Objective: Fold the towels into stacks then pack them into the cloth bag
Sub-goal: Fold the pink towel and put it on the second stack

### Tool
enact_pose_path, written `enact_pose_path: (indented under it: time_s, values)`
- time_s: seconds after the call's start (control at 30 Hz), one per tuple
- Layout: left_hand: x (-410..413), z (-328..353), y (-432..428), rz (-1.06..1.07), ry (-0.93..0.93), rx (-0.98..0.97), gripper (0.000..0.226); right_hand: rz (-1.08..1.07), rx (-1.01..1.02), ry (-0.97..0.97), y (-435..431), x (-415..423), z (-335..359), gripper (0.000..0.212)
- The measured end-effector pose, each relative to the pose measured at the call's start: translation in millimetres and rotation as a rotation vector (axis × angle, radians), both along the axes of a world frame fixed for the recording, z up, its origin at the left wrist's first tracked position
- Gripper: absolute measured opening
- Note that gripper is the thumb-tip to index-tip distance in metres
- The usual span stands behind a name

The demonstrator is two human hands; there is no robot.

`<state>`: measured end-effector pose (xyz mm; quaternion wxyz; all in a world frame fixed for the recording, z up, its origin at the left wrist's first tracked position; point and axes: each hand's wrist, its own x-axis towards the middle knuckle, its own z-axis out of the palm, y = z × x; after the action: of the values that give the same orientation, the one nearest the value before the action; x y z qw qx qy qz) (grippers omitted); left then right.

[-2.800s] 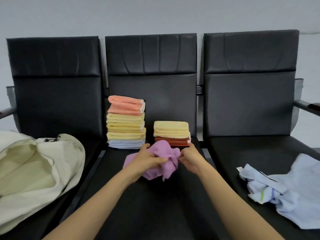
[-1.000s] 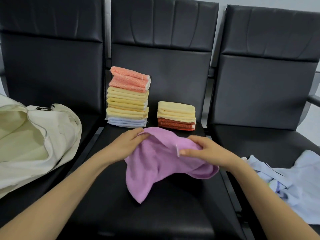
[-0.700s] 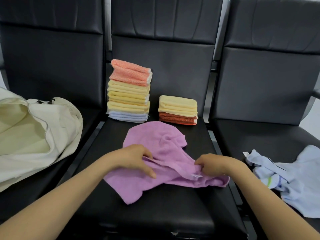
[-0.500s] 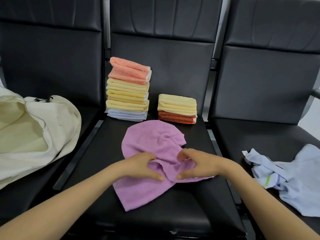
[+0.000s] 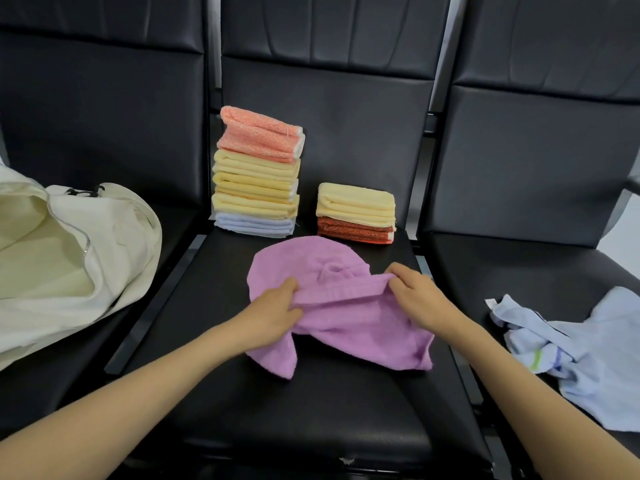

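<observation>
A purple towel [image 5: 349, 323] lies rumpled on the middle black seat [image 5: 311, 403]. My left hand [image 5: 273, 311] grips its raised edge at the left, and my right hand [image 5: 420, 297] pinches the same edge at the right. Behind the towel stand two folded stacks: a tall stack [image 5: 258, 174] with an orange towel on top, yellow ones under it and a pale blue one at the bottom, and a short stack [image 5: 356, 213] of yellow over red-orange. The cream cloth bag [image 5: 69, 258] lies open on the left seat.
A heap of pale blue and white unfolded towels [image 5: 585, 344] lies on the right seat. Black chair backs rise behind all three seats. A metal armrest [image 5: 632, 181] shows at the far right edge.
The towel was bunched between my hands, then spread on the seat. My hands met at its middle and have now drawn apart along one edge, lifting it into a ridge.
</observation>
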<state>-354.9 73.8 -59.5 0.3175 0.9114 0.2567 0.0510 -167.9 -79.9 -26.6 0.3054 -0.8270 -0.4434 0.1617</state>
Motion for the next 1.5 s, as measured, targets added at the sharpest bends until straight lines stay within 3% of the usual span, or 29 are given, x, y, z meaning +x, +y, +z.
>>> enact_pose_path:
  time_s: [0.1,0.17,0.2,0.3,0.4,0.47,0.7,0.87,0.97,1.1,1.27,1.33,1.5]
  values:
    - [-4.9,13.6,6.3,0.029,-0.033,-0.041,0.005,0.209,-0.157,0.003,-2.2,-10.7,7.6,0.031]
    - [-12.8,19.1,12.8,-0.049,0.054,-0.095,0.020,0.333,-0.392,-0.047,-3.2,-17.0,4.5,0.075]
    - [-17.6,19.8,16.5,-0.094,0.123,-0.126,0.030,0.377,-0.484,-0.064,-3.3,-19.9,-0.3,0.082]
    - [-27.3,14.2,25.3,-0.172,0.315,-0.120,0.061,0.436,-0.596,-0.119,0.6,-24.4,-17.9,0.066]
    - [-28.5,-2.3,33.6,-0.151,0.334,0.023,0.048,0.417,-0.521,-0.187,9.6,-23.5,-27.4,0.019]
    - [-29.5,-7.1,37.9,-0.127,0.341,0.077,0.037,0.459,-0.521,-0.267,12.9,-24.1,-27.0,0.022]
    - [-27.2,-9.8,35.8,-0.206,0.347,0.152,0.022,0.502,-0.408,-0.264,16.8,-24.1,-36.1,0.016]
    - [-24.0,-7.2,32.5,-0.197,0.126,0.038,0.007,0.395,-0.422,-0.243,15.0,-17.0,-19.3,0.037]
    - [-20.4,-9.8,29.9,-0.086,0.081,-0.014,0.031,0.323,-0.506,-0.223,15.8,-12.9,-10.7,0.038]
    - [-18.1,-14.9,23.5,-0.099,0.279,-0.081,0.060,0.319,-0.687,-0.127,14.9,-9.8,-14.8,0.026]
    - [-13.5,-9.9,23.1,-0.156,0.294,0.010,0.023,0.333,-0.536,-0.082,12.5,-2.1,-10.9,0.018]
    - [-13.6,-3.2,22.1,-0.154,0.257,0.031,0.029,0.304,-0.430,-0.009,12.8,-0.8,-6.1,0.018]
    - [-14.6,29.8,29.2,-0.043,-0.060,-0.022,0.006,0.217,-0.147,0.253,11.1,6.3,13.2,0.026]
